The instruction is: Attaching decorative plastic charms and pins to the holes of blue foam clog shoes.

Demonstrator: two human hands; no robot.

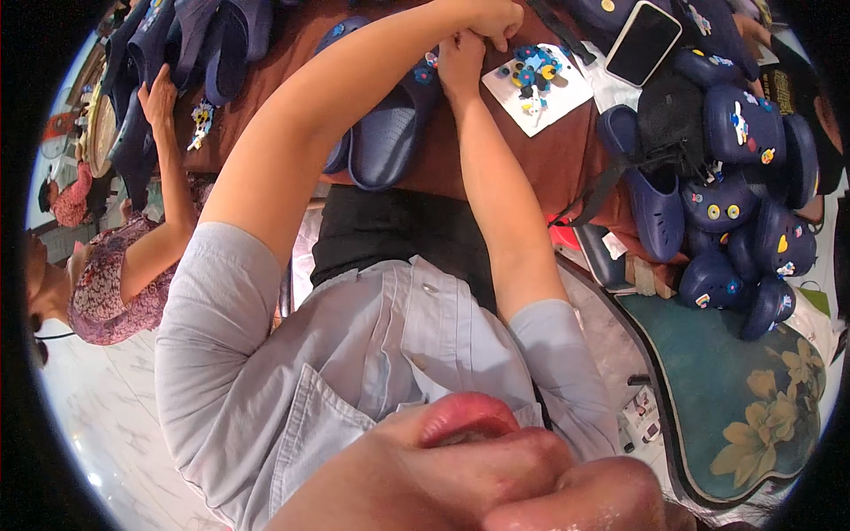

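Dark blue clogs (pixel 386 146) lie on the brown cloth in front of me, with small coloured shoe charms (pixel 423 76) on the toe of the nearer one. My right hand (pixel 461 66) is closed at the toe edge of that clog, its fingertips mostly hidden. Just above and beyond it, my left hand (pixel 496 19) reaches across with fingers curled down; whatever it pinches, if anything, cannot be made out. To the right of both hands, a white card (pixel 567 93) bears a heap of blue, yellow and white charms (pixel 537 66).
A phone (pixel 644 42) and a black bag (pixel 668 124) lie right of the card. Several charm-covered clogs (pixel 742 124) are piled at the right. Another person's hand (pixel 159 97) touches clogs at the far left, near loose charms (pixel 201 122). A flowered green chair back (pixel 708 389) stands at lower right.
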